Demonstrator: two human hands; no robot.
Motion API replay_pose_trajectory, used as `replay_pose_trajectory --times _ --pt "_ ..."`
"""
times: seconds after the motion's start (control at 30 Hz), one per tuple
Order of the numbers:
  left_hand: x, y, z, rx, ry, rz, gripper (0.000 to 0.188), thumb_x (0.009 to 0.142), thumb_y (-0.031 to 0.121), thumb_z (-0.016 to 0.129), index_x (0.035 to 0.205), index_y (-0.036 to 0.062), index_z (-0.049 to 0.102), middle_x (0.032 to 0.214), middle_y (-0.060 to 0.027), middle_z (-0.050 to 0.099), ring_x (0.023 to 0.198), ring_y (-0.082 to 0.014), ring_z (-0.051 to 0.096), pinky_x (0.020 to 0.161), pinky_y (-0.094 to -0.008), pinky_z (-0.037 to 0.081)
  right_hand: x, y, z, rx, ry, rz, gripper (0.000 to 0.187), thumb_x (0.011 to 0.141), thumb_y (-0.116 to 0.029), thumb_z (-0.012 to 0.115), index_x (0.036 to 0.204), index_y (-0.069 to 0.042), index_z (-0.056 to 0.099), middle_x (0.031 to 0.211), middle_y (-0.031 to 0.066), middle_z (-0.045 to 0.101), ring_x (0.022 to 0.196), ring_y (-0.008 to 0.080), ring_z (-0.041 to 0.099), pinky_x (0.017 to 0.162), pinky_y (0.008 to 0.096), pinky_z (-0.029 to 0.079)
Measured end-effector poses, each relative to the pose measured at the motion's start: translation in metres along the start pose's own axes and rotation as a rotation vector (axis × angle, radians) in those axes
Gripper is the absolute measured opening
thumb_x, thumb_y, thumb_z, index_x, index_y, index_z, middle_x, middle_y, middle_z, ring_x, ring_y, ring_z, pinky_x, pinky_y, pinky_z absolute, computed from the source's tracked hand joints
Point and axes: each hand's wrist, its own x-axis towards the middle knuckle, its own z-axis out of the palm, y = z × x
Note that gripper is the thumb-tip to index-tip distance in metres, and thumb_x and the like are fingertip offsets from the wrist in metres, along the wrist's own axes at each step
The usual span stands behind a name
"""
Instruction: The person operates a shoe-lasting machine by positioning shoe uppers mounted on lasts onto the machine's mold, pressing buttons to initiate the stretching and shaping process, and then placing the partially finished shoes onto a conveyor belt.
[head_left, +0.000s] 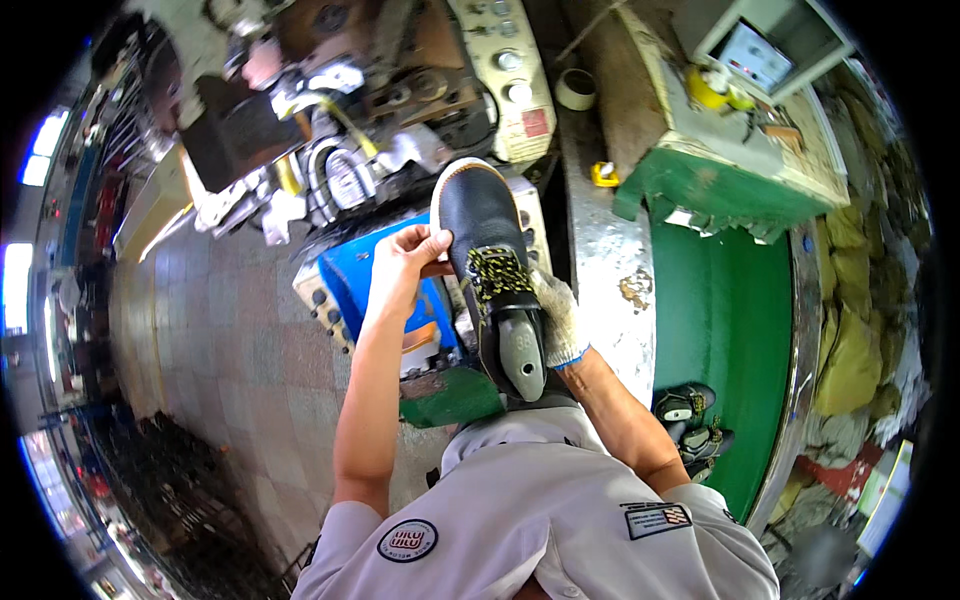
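Observation:
In front of my body is a black work shoe [472,212], toe pointing away from me. It has a pale welt round the toe and yellow-and-black laces [497,275]. A grey shoe last [521,358] with a round hole fills its opening. My bare left hand [405,262] grips the shoe's left edge behind the toe, thumb on the upper; its other fingers are partly hidden underneath. My right hand [557,312], in an off-white knitted glove with a blue cuff, is closed against the right side near the ankle; some of its fingers are hidden by the shoe.
Beyond the shoe stands a machine with metal clamps [340,175] and a cream control panel [508,80]. A blue machine cover [385,270] lies beneath my left hand. To the right, dark shoes [690,415] rest on a green conveyor belt [722,310] beside a metal rail [615,270].

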Motion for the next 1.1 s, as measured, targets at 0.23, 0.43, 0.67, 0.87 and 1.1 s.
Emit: replay_pose_trajectory --times 0.23,0.43,0.67,0.87,1.1 --pt "-0.009 -0.009 -0.098 -0.188 0.265 0.024 0.022 0.086 0.016 0.080 0.096 -0.0001 0.070 0.086 -0.0062 0.072 0.072 -0.0137 0.069 0.065 -0.0302 0.062 0.049 0.052 0.063 -0.121 -0.017 0.063 0.047 0.101 -0.027 0.062 0.138 0.001 0.055 0.119 0.0072 0.067 0.101 0.0144 0.065 0.089 0.0297 0.054" --pt "-0.016 0.009 -0.124 -0.349 0.449 0.213 0.041 0.086 0.007 0.076 0.123 -0.0063 0.064 0.109 -0.0138 0.071 0.086 -0.0188 0.072 0.071 -0.0305 0.062 0.094 0.078 0.105 -0.133 -0.026 -0.013 0.050 0.102 -0.025 0.062 0.143 0.001 0.051 0.125 0.0066 0.065 0.107 0.0133 0.062 0.095 0.0272 0.050" --pt "-0.001 -0.002 -0.134 -0.343 0.410 0.239 0.031 0.096 0.012 0.064 0.122 -0.0052 0.065 0.106 -0.0105 0.070 0.094 -0.0146 0.067 0.076 -0.0246 0.055 0.147 0.109 0.125 -0.191 0.083 -0.137 0.047 0.102 -0.022 0.062 0.142 0.002 0.054 0.118 0.0071 0.068 0.101 0.0117 0.062 0.089 0.0264 0.051" --pt "-0.002 -0.023 -0.110 -0.439 0.331 -0.093 0.051 0.106 0.050 0.041 0.130 0.0093 0.061 0.111 -0.0075 0.071 0.094 -0.0182 0.068 0.084 -0.0343 0.055 0.161 0.109 0.116 -0.482 0.138 -0.262 0.045 0.101 -0.026 0.064 0.134 0.004 0.061 0.114 0.0073 0.071 0.100 0.0105 0.062 0.089 0.0254 0.050" --pt "0.007 -0.026 -0.115 -0.441 0.296 -0.087 0.058 0.105 0.056 0.042 0.123 0.0058 0.064 0.107 -0.0092 0.071 0.091 -0.0189 0.068 0.081 -0.0349 0.056 0.165 0.110 0.114 -0.473 0.140 -0.291 0.041 0.100 -0.027 0.065 0.127 0.005 0.066 0.113 0.0071 0.072 0.098 0.0111 0.063 0.088 0.0262 0.051"
